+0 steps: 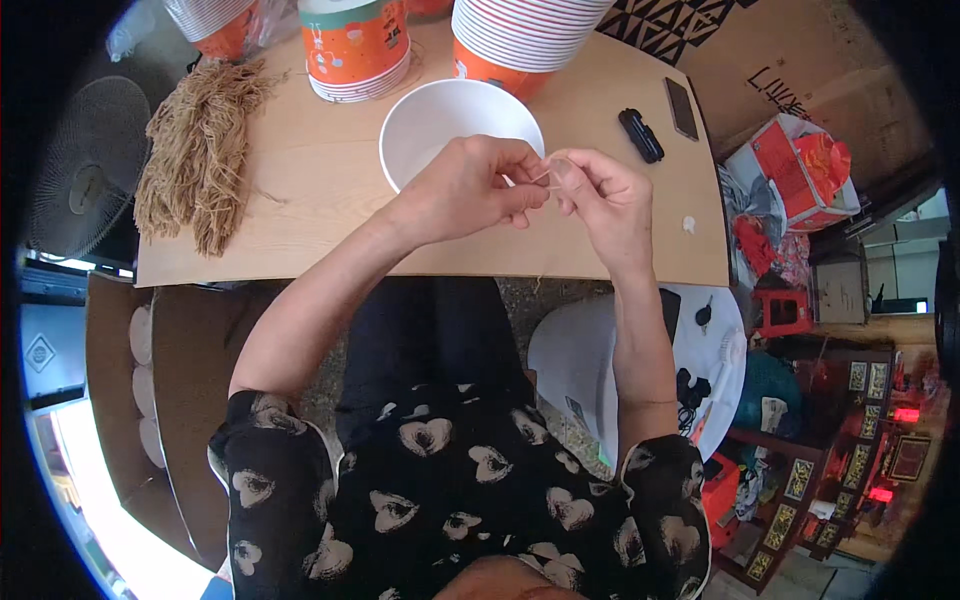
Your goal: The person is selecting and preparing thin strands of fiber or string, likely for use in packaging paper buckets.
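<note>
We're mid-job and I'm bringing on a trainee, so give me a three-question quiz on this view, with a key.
1. True or false: the brown fibre bundle lies left of the white bowl.
2. What do the left hand and right hand pinch between them? A) a thick red cloth; B) something thin and pale; C) a wooden spoon.
3. Left or right: the flat dark slab lies to the ____ of the small black case.

Key: 1 true; 2 B; 3 right.
</note>
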Action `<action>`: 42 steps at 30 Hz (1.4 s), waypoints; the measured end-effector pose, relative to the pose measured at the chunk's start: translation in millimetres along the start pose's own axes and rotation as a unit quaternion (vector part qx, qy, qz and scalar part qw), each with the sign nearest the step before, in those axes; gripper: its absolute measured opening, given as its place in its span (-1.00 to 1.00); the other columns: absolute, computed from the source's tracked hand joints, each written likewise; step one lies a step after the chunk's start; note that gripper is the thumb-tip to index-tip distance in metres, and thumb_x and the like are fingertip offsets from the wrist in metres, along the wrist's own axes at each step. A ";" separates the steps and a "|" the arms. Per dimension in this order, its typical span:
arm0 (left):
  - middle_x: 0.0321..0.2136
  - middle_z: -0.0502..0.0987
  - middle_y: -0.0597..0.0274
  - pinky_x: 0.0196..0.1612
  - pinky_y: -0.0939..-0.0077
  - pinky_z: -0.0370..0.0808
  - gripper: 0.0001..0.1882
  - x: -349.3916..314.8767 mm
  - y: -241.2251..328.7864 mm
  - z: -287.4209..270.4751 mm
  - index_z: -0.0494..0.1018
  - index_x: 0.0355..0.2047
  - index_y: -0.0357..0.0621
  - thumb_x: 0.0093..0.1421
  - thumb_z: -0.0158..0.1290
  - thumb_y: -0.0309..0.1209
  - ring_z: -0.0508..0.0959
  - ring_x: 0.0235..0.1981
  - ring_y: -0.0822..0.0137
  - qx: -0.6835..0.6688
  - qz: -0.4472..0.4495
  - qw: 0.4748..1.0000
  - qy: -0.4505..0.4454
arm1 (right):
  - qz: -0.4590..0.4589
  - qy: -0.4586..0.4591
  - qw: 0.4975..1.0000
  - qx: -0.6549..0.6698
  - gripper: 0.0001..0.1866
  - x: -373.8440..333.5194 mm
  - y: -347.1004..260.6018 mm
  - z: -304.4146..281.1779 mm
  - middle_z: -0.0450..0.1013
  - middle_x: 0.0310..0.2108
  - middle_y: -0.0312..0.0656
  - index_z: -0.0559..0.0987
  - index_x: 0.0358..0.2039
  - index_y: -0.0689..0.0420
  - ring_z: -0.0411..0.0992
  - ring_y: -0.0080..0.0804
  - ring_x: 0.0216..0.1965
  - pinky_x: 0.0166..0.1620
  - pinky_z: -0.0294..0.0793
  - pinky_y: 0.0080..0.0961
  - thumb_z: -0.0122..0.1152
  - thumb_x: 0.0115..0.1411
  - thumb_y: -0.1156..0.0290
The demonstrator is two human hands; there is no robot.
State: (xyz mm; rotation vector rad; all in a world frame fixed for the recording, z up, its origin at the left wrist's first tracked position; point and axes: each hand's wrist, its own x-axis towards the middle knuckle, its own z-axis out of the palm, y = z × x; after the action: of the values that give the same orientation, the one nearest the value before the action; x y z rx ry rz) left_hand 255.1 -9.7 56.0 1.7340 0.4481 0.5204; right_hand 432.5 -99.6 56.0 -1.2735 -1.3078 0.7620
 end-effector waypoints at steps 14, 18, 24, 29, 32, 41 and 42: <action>-0.46 0.64 0.26 -0.46 0.63 0.50 -0.80 -5.0 0.6 -8.6 0.62 -0.27 -0.28 0.24 0.16 -0.38 0.54 -0.61 0.56 0.048 -0.010 0.998 -0.035 | 0.011 0.032 0.999 0.033 -0.84 -10.4 -2.1 8.1 0.47 -0.52 -0.35 0.61 -0.25 0.33 0.35 -0.72 -0.51 -0.44 0.33 -0.74 0.19 0.30 0.47; -0.60 0.44 0.47 -0.56 0.72 0.29 -0.83 -6.8 -6.7 -12.5 0.56 -0.24 -0.25 0.33 0.10 -0.38 0.35 -0.60 0.68 0.016 0.003 0.999 -0.046 | 0.037 -0.018 0.999 0.009 -0.93 -13.5 -3.2 -4.9 0.49 -0.51 -0.33 0.57 -0.32 0.33 0.42 -0.71 -0.50 -0.41 0.37 -0.75 0.16 0.26 0.58; -0.61 0.36 0.46 -0.55 0.71 0.16 -0.83 -11.3 -6.8 -17.9 0.52 -0.21 -0.29 0.36 0.06 -0.41 0.27 -0.59 0.66 -0.003 -0.022 0.999 -0.049 | 0.091 -0.059 0.994 0.018 -0.94 -16.5 -18.0 -9.3 0.51 -0.50 -0.29 0.56 -0.33 0.33 0.45 -0.68 -0.48 -0.37 0.41 -0.75 0.14 0.23 0.61; -0.59 0.43 0.45 -0.56 0.72 0.24 -0.83 -9.2 -6.9 -12.2 0.56 -0.20 -0.28 0.32 0.11 -0.41 0.33 -0.60 0.66 -0.040 0.007 0.998 -0.040 | 0.071 -0.033 0.996 0.053 -0.92 -20.5 -13.3 -9.9 0.50 -0.50 -0.29 0.54 -0.29 0.33 0.43 -0.67 -0.48 -0.38 0.39 -0.74 0.16 0.26 0.57; -0.59 0.43 0.44 -0.57 0.72 0.25 -0.82 -6.7 -5.9 -8.9 0.56 -0.17 -0.27 0.33 0.11 -0.41 0.33 -0.60 0.66 -0.036 0.013 0.998 -0.051 | 0.058 -0.025 0.995 0.073 -0.89 -21.4 -7.5 -7.9 0.44 -0.54 -0.35 0.53 -0.30 0.30 0.36 -0.69 -0.51 -0.43 0.33 -0.73 0.14 0.30 0.50; -0.62 0.42 0.44 -0.59 0.71 0.26 -0.82 -9.9 -6.9 -9.3 0.54 -0.15 -0.24 0.33 0.10 -0.41 0.34 -0.63 0.66 0.001 0.011 0.999 -0.030 | 0.004 0.005 0.999 -0.053 -0.76 -13.4 3.5 3.4 0.19 -0.62 -0.50 0.48 -0.40 0.21 0.12 -0.77 -0.56 -0.53 0.11 -0.67 0.10 0.37 0.33; -0.65 0.47 0.44 -0.61 0.73 0.30 -0.83 -9.4 -7.8 -7.8 0.57 -0.17 -0.22 0.31 0.14 -0.39 0.39 -0.67 0.67 -0.004 0.030 0.999 -0.015 | 0.008 0.002 0.998 -0.070 -0.75 -13.1 4.1 2.7 0.19 -0.63 -0.50 0.47 -0.41 0.21 0.11 -0.77 -0.57 -0.54 0.10 -0.66 0.11 0.37 0.34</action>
State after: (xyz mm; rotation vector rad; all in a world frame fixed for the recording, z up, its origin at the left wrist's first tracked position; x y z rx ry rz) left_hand 242.7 -7.0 48.9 1.7497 0.3737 0.5376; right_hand 428.6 -110.6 48.2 -1.3968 -1.3681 0.6876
